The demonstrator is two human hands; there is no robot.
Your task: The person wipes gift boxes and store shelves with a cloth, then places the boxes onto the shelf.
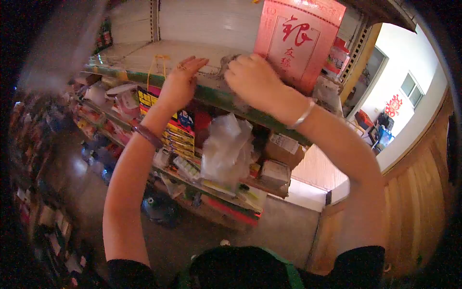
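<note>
At the upper shelf (192,52), my right hand (254,81) is closed, and a crumpled grey cloth (225,65) shows at its fingers. Part of the cloth is hidden behind the hand. My left hand (180,83) is at the shelf's front edge, its fingers stretched toward the right and holding nothing that shows. A large pink box with red Chinese characters (293,43) stands upright on the shelf, just behind and right of my right hand.
Below hang a yellow and black printed card (180,132) and a clear plastic bag (225,151). Cartons (276,171) sit on a lower shelf. Bottles (103,36) stand at the far left of the upper shelf. A wooden panel (409,216) and doorway are at right.
</note>
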